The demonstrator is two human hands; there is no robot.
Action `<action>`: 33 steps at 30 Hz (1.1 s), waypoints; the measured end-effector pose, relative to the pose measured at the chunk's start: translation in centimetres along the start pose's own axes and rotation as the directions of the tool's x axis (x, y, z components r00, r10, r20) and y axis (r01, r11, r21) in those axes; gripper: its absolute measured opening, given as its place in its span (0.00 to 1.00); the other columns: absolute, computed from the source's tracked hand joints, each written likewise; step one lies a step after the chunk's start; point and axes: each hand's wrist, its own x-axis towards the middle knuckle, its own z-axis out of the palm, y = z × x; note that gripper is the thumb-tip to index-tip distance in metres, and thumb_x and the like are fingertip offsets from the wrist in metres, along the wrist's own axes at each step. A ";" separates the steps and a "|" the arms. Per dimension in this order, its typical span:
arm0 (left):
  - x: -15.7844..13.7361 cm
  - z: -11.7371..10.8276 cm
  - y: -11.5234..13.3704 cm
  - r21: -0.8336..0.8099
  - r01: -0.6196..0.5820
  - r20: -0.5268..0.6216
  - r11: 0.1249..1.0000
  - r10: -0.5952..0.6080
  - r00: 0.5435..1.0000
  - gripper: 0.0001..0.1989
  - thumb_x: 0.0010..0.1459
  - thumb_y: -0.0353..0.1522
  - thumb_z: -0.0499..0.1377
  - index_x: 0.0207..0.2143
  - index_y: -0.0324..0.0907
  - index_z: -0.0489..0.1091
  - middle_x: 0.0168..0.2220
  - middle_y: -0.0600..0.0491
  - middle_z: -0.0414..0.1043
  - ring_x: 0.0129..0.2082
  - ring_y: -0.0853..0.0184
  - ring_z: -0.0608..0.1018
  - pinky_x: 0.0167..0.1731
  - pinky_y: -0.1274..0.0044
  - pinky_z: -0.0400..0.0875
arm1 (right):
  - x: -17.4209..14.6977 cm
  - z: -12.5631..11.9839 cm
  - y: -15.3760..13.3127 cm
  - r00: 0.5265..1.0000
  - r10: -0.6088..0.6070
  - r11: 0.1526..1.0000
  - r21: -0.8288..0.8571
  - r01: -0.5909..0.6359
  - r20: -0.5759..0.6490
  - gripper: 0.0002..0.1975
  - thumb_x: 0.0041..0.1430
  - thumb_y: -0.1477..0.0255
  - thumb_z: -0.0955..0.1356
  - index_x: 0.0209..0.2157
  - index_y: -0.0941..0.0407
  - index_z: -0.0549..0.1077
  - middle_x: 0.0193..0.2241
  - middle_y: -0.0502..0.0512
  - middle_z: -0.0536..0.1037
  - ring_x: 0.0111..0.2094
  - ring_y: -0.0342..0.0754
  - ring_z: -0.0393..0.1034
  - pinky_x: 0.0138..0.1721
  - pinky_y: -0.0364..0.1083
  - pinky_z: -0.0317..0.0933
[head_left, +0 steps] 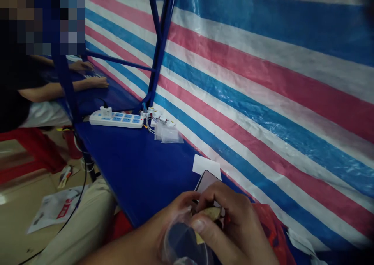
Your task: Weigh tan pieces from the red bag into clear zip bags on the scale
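My left hand (172, 212) is curled around a clear round plastic container (182, 237) at the bottom of the view. Between the thumb and index finger of my right hand (236, 218) is a small yellowish-brown, flat piece (212, 213); its exact kind cannot be made out. A paler yellow bit (199, 239) shows just under the right thumb, at the container's edge. The two hands almost meet, with the fingertips close together above the container. Behind them lies a flat grey slab with a dark rim (208, 179), partly hidden by the right hand.
On the blue table (134, 167) are a white paper (206, 164), a white power strip (122, 119), small clear bags (168, 132) and a blue-handled screwdriver (144, 107). A red bag (270, 226) lies right. A striped sheet (248, 93) walls the far side. Another person's hands (97, 82) work beyond the blue frame (159, 43).
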 end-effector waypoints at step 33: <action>0.5 -8.9 -4.3 -0.559 0.040 -0.630 0.828 -0.455 0.629 0.21 0.62 0.31 0.57 0.57 0.35 0.69 0.42 0.42 0.81 0.37 0.58 0.83 0.44 0.60 0.79 | -12.0 -5.1 19.1 0.873 0.430 0.787 -0.378 -0.488 -0.231 0.17 0.60 0.70 0.61 0.40 0.59 0.79 0.45 0.62 0.81 0.48 0.54 0.74 0.51 0.49 0.64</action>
